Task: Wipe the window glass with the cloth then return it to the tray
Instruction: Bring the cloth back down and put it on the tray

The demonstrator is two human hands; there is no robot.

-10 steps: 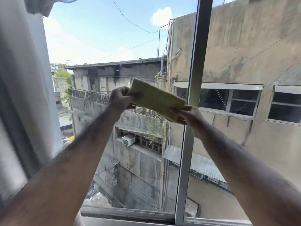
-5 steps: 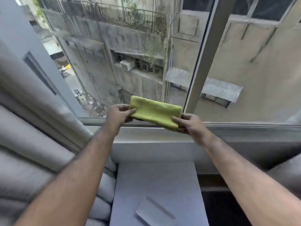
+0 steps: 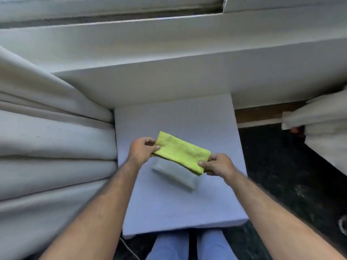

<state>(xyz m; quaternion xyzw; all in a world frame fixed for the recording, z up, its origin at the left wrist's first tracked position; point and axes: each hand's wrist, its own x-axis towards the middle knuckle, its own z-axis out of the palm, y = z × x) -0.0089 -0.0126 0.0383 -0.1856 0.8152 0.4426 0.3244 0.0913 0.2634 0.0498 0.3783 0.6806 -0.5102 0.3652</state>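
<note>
A folded yellow-green cloth (image 3: 181, 152) is stretched between both hands above a small white table (image 3: 187, 203). My left hand (image 3: 142, 150) pinches its left end and my right hand (image 3: 217, 165) pinches its right end. Just below the cloth, a small grey tray (image 3: 174, 175) lies on the table, partly hidden by the cloth and blurred. The window glass is out of view; only the sill and the lower frame (image 3: 169, 38) show at the top.
Pale curtain folds (image 3: 52, 147) press against the table's left side. More pale fabric (image 3: 323, 124) hangs at the right over a dark floor (image 3: 281, 175). My legs in blue trousers (image 3: 187, 246) stand at the table's near edge.
The cloth has come down from the window glass to just above the tray, still held by both hands. The view has tilted down from the window to the table.
</note>
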